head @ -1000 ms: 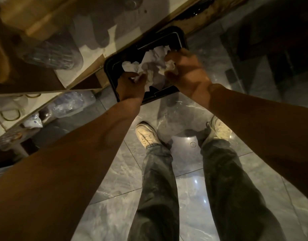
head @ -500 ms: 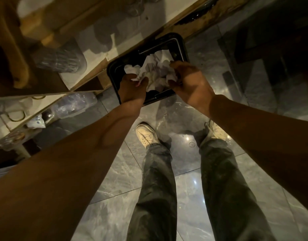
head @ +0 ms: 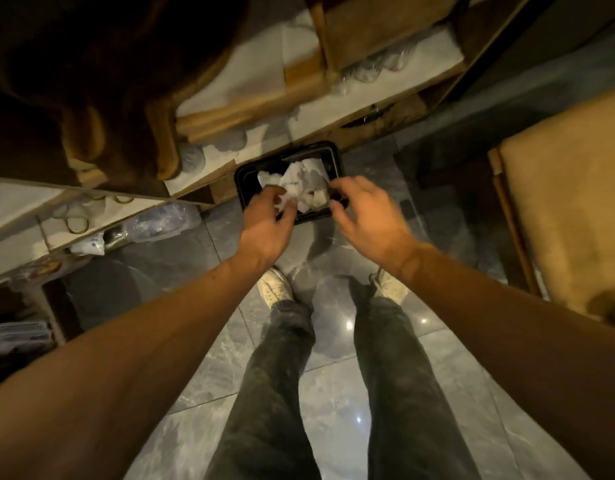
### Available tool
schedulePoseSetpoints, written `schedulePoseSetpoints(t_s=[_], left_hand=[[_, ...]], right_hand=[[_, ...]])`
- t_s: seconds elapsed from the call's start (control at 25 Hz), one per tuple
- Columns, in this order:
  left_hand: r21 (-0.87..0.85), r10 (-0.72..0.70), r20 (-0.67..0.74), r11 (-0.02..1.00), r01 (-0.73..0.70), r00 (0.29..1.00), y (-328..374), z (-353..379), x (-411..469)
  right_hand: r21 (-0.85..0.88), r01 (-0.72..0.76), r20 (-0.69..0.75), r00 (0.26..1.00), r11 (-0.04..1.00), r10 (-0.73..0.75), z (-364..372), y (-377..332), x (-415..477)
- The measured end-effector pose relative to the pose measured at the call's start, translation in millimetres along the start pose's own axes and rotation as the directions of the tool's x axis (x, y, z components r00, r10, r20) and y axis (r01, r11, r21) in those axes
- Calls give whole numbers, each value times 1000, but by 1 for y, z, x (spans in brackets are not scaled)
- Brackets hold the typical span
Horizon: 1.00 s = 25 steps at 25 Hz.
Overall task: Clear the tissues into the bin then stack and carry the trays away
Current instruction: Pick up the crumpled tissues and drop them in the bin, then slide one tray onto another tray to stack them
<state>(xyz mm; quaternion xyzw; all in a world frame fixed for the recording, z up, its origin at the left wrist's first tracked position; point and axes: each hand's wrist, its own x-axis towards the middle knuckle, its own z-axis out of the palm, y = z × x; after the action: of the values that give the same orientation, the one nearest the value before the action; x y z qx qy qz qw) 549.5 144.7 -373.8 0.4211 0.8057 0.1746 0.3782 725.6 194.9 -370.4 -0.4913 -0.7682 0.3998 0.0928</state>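
Note:
A black rectangular bin (head: 243, 183) stands on the grey tiled floor against the base of a wooden counter. Crumpled white tissues (head: 308, 184) fill it. My left hand (head: 267, 220) hovers over the bin's near left edge, its fingers pinched on a corner of the tissues. My right hand (head: 363, 216) is over the near right edge with fingers spread and nothing in it, just clear of the pile. No trays can be made out.
Wooden shelving with white surfaces (head: 230, 81) runs along the left and top, holding clear plastic bags (head: 160, 221) and rubber rings (head: 75, 223). A tan padded seat (head: 569, 209) stands at the right. My legs and pale shoes (head: 275, 289) are below the bin.
My right hand has let go of the tissues, opened and drawn back toward me. The left hand has also pulled back to the bin's near edge. The tissues now lie in the bin.

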Motion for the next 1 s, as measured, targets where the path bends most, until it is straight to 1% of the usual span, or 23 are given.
schedulePoseSetpoints(t_s=[0.08, 0.16, 0.32, 0.44, 0.6, 0.68, 0.8, 0.92, 1.0], left_hand=[[69, 143, 9, 987, -144, 990, 22, -26, -29], [139, 252, 8, 958, -251, 968, 46, -54, -55], [203, 396, -46, 902, -380, 917, 100, -106, -109], [235, 499, -82, 851, -470, 862, 132, -143, -145], [221, 592, -123, 799, -559, 797, 153, -189, -189], [241, 614, -148, 783, -574, 775, 150, -218, -209], [268, 648, -186, 756, -597, 738, 140, -266, -233], [320, 687, -281, 726, -609, 670, 130, -323, -255], [343, 709, -319, 705, -620, 629, 126, -360, -266]], right_hand=[[-30, 47, 14, 999, 998, -47, -33, -23, -16], [-65, 95, 29, 995, 993, -93, -68, -48, -29], [-150, 212, 46, 977, 966, -208, -131, -105, -59], [-196, 311, 20, 949, 930, -314, -166, -154, -83], [-282, 377, -82, 907, 882, -413, -198, -219, -104], [-343, 411, -117, 873, 845, -473, -205, -253, -112], [-391, 409, -186, 842, 824, -506, -208, -307, -120], [-422, 435, -232, 797, 796, -558, -203, -368, -126], [-425, 442, -253, 780, 790, -572, -200, -403, -130]])
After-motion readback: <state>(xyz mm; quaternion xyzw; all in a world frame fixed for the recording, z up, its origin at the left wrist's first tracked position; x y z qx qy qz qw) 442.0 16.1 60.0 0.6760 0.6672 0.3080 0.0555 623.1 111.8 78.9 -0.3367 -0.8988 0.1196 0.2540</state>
